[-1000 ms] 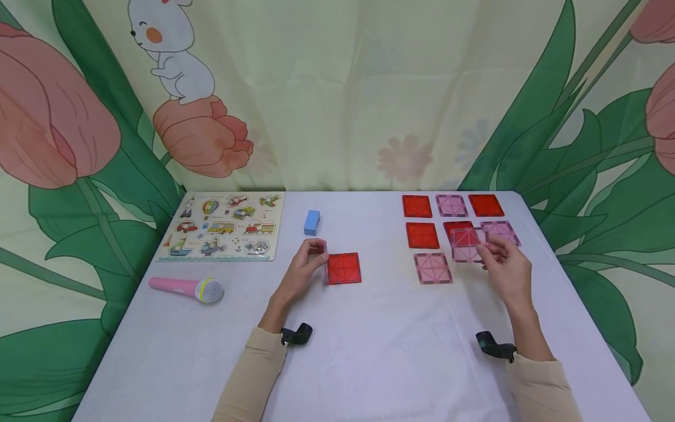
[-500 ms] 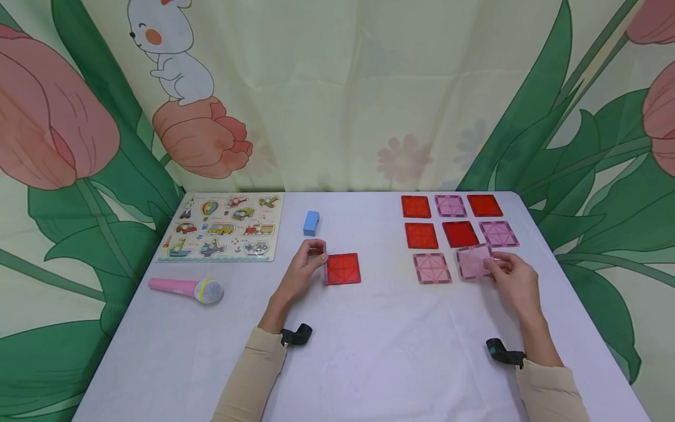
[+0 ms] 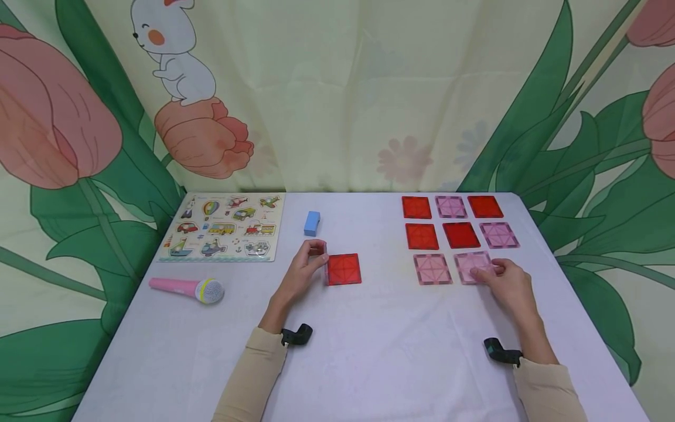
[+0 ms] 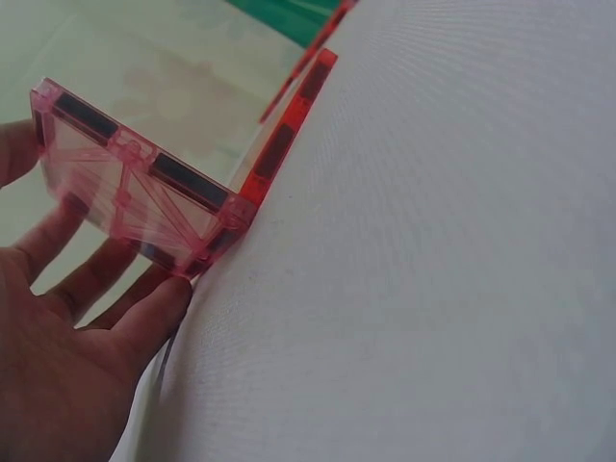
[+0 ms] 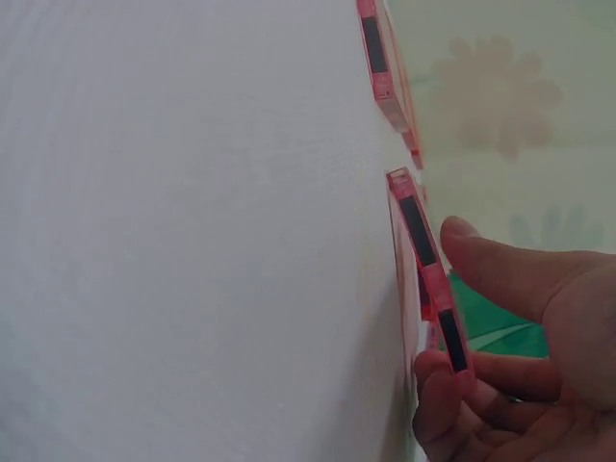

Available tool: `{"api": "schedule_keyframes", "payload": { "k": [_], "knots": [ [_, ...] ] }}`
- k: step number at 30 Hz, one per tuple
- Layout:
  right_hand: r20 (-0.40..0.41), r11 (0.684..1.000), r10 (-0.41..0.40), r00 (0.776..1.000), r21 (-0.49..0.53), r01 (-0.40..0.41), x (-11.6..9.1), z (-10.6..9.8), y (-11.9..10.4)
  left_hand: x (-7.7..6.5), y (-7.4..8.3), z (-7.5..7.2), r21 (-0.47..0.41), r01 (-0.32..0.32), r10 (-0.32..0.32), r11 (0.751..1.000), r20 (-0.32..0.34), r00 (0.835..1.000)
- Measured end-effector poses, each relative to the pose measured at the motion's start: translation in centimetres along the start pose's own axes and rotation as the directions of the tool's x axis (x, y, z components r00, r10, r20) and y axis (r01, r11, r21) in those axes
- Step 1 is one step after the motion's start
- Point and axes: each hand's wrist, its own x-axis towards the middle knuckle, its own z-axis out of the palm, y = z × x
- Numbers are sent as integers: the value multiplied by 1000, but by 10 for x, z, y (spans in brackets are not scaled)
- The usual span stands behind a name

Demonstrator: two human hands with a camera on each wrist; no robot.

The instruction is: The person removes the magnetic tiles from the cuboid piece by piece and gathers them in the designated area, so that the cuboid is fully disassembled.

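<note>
My left hand holds a pink translucent magnetic tile on edge, its fingers and thumb around the tile's sides. This upright tile meets the left edge of a flat red magnetic tile. On the right, my right hand pinches another pink magnetic tile by its right edge, thumb on top and fingers below. In the right wrist view that tile is tilted, its far end close to the tablecloth and its near end raised. A flat pink tile lies just left of it.
Behind the right hand, red tiles and pink tiles lie in spaced rows. A blue block stands beyond the left hand. Farther left are a picture puzzle board and a pink toy microphone. A printed curtain hangs behind the table.
My right hand has brought its pink tile toward the front, off the red middle tile, and lowered it into the front row. The left hand and its tile have stayed put.
</note>
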Motion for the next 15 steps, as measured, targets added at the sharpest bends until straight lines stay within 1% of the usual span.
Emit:
{"api": "schedule_keyframes", "payload": {
  "k": [5, 6, 15],
  "knots": [
    [2, 999, -14, 1000, -41, 14, -4, 1, -2, -9, 29, -4, 11, 39, -39, 999, 37, 999],
    [0, 999, -18, 1000, -47, 18, -4, 1, -3, -11, 35, -5, 13, 35, -35, 999, 37, 999],
    [-33, 995, -55, 998, -84, 52, -4, 3, -3, -12, 36, -5, 22, 35, -36, 999, 33, 999]
  ]
}}
